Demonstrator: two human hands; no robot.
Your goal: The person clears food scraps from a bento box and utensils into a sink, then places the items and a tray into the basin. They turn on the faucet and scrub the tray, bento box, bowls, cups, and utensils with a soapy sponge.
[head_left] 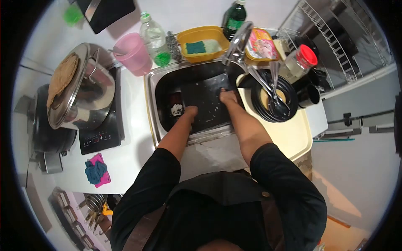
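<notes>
A flat, dark rectangular tray [207,98] with small pale specks lies tilted inside the black sink basin [163,83]. My left hand [191,112] is closed at its left edge. On its right edge, my right hand [227,96] grips with the thumb over the top surface. Left of the tray, a whitish clump [177,109] sits on the sink bottom, near my left hand. The undersides of both hands' fingers are hidden. Above the basin arches a chrome faucet [240,39]; I cannot make out any running water.
Behind the sink stand a yellow tub [201,56] with a green sponge, a clear bottle [153,37] and a pink pitcher [132,54]. On the right, a cream tray [293,140] bears black dishes [261,111] and utensils. To the left, a large pot [94,98] rests on an induction cooker [100,138].
</notes>
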